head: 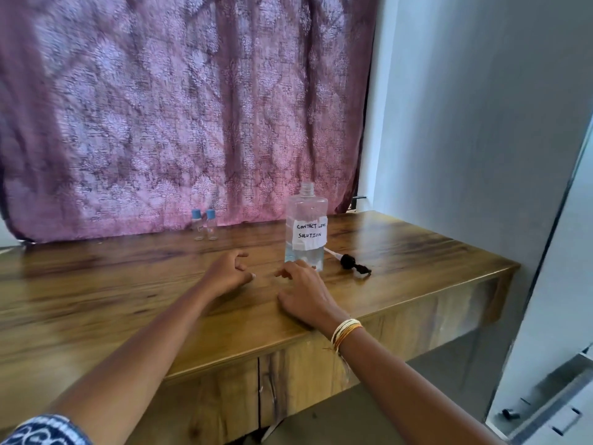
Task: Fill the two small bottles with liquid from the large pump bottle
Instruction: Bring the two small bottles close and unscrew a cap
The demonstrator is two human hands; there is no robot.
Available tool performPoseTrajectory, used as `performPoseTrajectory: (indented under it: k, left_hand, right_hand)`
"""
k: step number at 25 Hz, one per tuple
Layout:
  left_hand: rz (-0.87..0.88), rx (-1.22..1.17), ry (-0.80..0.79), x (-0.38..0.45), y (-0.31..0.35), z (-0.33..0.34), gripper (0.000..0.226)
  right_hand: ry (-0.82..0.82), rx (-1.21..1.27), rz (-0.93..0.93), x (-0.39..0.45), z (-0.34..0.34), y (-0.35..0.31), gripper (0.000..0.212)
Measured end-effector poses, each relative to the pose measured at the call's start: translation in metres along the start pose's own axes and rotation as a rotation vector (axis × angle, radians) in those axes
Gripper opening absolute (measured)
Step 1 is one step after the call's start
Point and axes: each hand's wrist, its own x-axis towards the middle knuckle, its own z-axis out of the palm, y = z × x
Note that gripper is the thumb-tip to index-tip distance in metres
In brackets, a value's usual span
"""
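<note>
A large clear bottle [305,228] with a white label reading "contact lens solution" stands uncapped on the wooden desk [128,293]; liquid fills only its bottom part. Its black pump head [351,264] with a white tube lies on the desk just right of it. Two small clear bottles with blue caps [196,225] [210,224] stand side by side at the back, near the curtain. My left hand [228,273] rests on the desk with fingers loosely curled, holding nothing. My right hand [305,293] lies flat on the desk, fingertips just in front of the large bottle's base.
A purple patterned curtain [179,107] hangs behind the desk. A pale wall [465,123] rises to the right. The desk's right edge [513,268] drops off beside a white metal frame [561,364].
</note>
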Motion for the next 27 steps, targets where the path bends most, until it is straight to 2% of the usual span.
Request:
performPoseTrajectory:
  k: [2,5,10,16,19,24,27]
  left_hand:
    - [-0.011,0.012,0.043,-0.003,-0.013,-0.017,0.055]
    - [-0.033,0.043,0.093,0.0,-0.025,-0.036,0.048]
    - [-0.085,0.029,0.159,0.03,-0.051,-0.053,0.046]
    - [-0.138,0.015,0.348,0.089,-0.087,-0.069,0.046]
    - [-0.113,0.014,0.428,0.115,-0.101,-0.07,0.049]
    - [-0.233,-0.199,0.504,0.164,-0.127,-0.073,0.065]
    - [-0.238,-0.104,0.474,0.182,-0.134,-0.072,0.064]
  right_hand:
    - [-0.068,0.037,-0.017,0.014,0.01,-0.014,0.039]
    - [-0.163,0.089,0.056,0.044,0.027,-0.029,0.044]
    - [-0.212,0.152,0.123,0.104,0.061,-0.043,0.042]
    - [-0.208,0.221,0.161,0.177,0.107,-0.046,0.039]
    - [-0.164,0.3,0.192,0.212,0.125,-0.051,0.023]
    - [-0.099,0.343,0.327,0.269,0.17,-0.044,0.058]
    - [-0.105,0.299,0.272,0.286,0.185,-0.038,0.052]
